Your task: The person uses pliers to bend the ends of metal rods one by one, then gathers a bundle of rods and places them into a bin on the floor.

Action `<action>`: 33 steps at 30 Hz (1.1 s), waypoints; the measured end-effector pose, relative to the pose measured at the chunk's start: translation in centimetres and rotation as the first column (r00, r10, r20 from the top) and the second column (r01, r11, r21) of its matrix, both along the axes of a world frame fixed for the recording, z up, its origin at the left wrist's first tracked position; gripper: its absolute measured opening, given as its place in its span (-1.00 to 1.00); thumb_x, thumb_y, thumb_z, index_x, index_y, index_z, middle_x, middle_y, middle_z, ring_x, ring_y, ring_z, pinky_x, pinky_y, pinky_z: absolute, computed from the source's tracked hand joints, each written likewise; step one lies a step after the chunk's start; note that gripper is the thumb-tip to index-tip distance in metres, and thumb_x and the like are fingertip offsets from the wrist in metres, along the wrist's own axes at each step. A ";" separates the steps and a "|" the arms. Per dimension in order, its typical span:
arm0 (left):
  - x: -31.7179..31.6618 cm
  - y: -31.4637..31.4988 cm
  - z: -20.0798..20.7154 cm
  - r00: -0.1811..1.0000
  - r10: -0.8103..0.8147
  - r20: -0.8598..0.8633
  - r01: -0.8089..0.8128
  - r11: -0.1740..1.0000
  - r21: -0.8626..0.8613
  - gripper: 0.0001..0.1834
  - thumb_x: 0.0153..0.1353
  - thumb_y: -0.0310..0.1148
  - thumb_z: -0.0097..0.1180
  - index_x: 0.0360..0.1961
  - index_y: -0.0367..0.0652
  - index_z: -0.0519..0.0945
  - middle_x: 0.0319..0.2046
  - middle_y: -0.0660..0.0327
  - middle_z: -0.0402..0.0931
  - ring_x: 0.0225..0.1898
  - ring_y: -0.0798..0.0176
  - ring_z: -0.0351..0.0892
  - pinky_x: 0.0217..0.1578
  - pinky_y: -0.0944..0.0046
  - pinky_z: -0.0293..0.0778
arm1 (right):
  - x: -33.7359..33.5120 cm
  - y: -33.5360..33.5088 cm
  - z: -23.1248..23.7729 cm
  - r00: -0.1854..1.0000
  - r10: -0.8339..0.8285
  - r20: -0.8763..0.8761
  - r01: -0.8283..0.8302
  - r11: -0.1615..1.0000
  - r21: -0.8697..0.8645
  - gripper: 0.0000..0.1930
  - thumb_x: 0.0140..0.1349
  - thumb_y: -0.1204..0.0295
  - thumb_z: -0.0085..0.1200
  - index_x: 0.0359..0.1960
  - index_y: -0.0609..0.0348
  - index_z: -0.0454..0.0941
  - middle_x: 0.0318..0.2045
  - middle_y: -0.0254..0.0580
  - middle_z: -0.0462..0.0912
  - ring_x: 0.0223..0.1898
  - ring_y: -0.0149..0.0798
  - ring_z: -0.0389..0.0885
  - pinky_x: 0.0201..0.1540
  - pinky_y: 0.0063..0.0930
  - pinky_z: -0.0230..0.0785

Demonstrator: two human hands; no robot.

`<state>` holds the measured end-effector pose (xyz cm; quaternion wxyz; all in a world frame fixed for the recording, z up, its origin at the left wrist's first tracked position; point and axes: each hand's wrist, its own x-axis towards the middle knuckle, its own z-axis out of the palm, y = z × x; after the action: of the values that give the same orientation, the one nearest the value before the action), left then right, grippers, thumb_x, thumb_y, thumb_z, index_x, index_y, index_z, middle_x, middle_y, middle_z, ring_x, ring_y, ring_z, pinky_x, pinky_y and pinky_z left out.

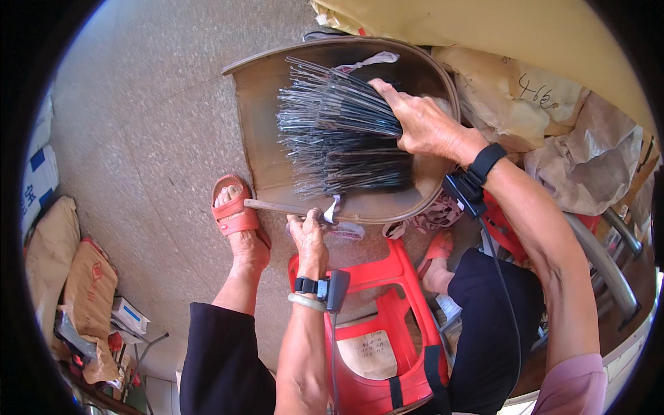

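Observation:
A curved brown tray [259,159] with a raised rim and one open side lies on the floor in front of me. Inside it rests a thick bundle of thin dark metal wires [339,131], their loose ends fanned toward the left. My right hand [425,124] grips the bundle's right end from above. At the near rim, my left hand [309,235] is closed with its fingertips on the edge, partly hidden. Next to those fingers a pale cloth strip [333,209] hangs over the rim. Another cloth strip [366,62] lies at the far side of the bundle.
A red plastic stool [408,277] stands between my legs. Patterned cloth strips [436,216] lie beside the tray. Crumpled brown paper sacks [508,90] crowd the right, near a curved metal tube [602,256]. More brown bags [86,297] and a small white box [129,315] line the left.

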<state>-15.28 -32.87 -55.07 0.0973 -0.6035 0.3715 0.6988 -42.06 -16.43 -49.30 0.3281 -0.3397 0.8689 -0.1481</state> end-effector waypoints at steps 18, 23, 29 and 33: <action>2.2 0.2 -0.4 0.982 -0.188 0.031 0.190 0.971 -0.145 -0.66 0.14 -0.44 0.07 -0.09 -0.32 0.34 -0.30 0.10 0.47 -0.45 0.29 0.45 -0.51 0.28 0.48 | 2.6 2.9 -3.8 0.988 -0.113 -0.102 0.092 0.977 -0.192 -0.07 -0.13 0.71 0.10 0.39 0.07 0.04 -0.08 0.28 0.56 -0.11 0.30 0.58 -0.08 0.00 0.52; 1.3 0.1 0.5 0.974 -0.217 0.070 0.221 0.974 -0.051 -0.58 0.18 -0.42 0.05 0.04 -0.34 0.27 -0.24 0.11 0.45 -0.35 0.31 0.40 -0.37 0.30 0.45 | 1.8 3.3 -4.2 0.999 -0.010 -0.040 0.010 1.000 -0.004 -0.05 -0.12 0.70 0.11 0.41 -0.01 0.03 -0.10 0.21 0.57 -0.14 0.26 0.61 -0.10 0.00 0.53; 2.6 0.2 -0.4 0.962 -0.256 0.098 0.263 0.962 -0.071 -0.60 0.18 -0.38 0.06 0.00 -0.27 0.29 -0.26 0.12 0.41 -0.34 0.29 0.38 -0.34 0.27 0.43 | 1.4 2.1 -4.6 0.983 0.069 -0.170 -0.023 0.966 0.257 -0.02 -0.10 0.68 0.16 0.43 -0.11 0.03 -0.04 0.14 0.53 -0.02 0.20 0.56 -0.01 0.05 0.44; 2.8 0.6 -0.9 0.974 -0.204 0.103 0.210 0.976 -0.049 -0.67 0.16 -0.41 0.04 -0.09 -0.23 0.27 -0.31 0.14 0.40 -0.41 0.31 0.40 -0.46 0.29 0.42 | 2.2 0.9 -4.4 0.951 0.122 -0.284 -0.024 0.945 0.325 -0.06 -0.05 0.61 0.22 0.43 -0.20 0.09 0.01 0.07 0.52 0.07 0.09 0.50 0.06 0.05 0.35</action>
<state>-12.51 -32.31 -56.01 0.1695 -0.5975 0.4480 0.6431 -39.86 -15.49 -53.74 0.2481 -0.3331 0.9077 0.0595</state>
